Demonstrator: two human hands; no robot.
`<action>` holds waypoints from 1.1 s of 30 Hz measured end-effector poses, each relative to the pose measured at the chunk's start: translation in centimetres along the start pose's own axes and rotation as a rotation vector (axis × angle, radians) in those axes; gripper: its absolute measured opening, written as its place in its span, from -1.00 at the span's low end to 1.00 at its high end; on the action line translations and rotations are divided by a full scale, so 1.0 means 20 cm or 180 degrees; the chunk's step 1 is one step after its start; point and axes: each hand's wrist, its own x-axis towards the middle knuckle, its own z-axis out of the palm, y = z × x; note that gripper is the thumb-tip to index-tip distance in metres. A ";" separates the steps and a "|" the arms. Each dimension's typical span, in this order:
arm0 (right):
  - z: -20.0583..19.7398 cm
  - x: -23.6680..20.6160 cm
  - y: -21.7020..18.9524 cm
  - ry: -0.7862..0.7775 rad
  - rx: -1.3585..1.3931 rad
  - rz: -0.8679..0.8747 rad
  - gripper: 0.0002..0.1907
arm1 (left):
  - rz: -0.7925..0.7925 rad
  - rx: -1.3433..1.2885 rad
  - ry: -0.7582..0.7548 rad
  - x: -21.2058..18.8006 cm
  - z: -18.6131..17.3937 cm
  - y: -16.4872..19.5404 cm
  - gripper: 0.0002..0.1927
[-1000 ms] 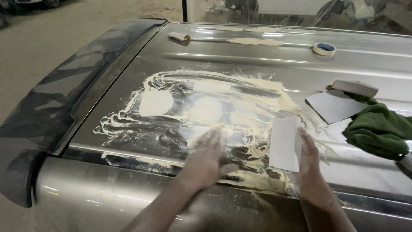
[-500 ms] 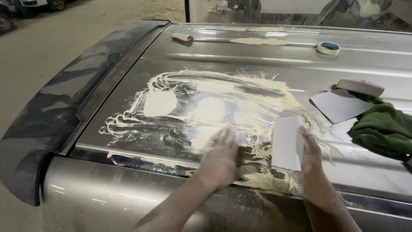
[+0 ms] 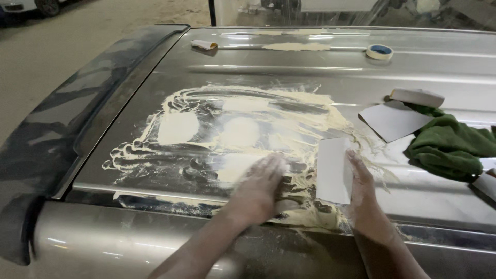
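I look down on a silver car roof (image 3: 289, 67) smeared with wet cream-coloured filler slurry (image 3: 248, 129). My left hand (image 3: 261, 188) lies flat on the smeared panel near its front edge, fingers together, rubbing the surface; whether something is under the palm is hidden. My right hand (image 3: 364, 201) stands a grey-white rectangular sheet (image 3: 335, 170) on edge beside it, fingers along the sheet's right side.
A green cloth (image 3: 449, 147) lies at the right, with a second grey sheet (image 3: 392, 120) and a pale sanding block (image 3: 416, 96) behind it. A tape roll (image 3: 380, 51) and a small pale piece (image 3: 204, 45) sit far back. A dark spoiler (image 3: 77, 119) borders the roof's left side.
My left hand has slid to the right across the wet filler, closer to the sheet. The right hand and its sheet have stayed about where they were.
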 end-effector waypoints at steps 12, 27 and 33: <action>0.10 -0.02 -0.07 0.0790 0.0338 0.0712 -0.15 | -0.0945 0.0458 0.0624 -0.17 0.03 -0.55 0.05; 0.03 0.02 0.01 0.0646 0.0386 0.0523 -0.20 | -0.0648 0.0305 0.0371 0.35 0.10 -0.25 0.09; -0.02 -0.02 0.02 -0.0573 -0.0910 -0.0804 -0.50 | -0.0163 0.0437 0.0532 0.53 0.12 -0.27 0.01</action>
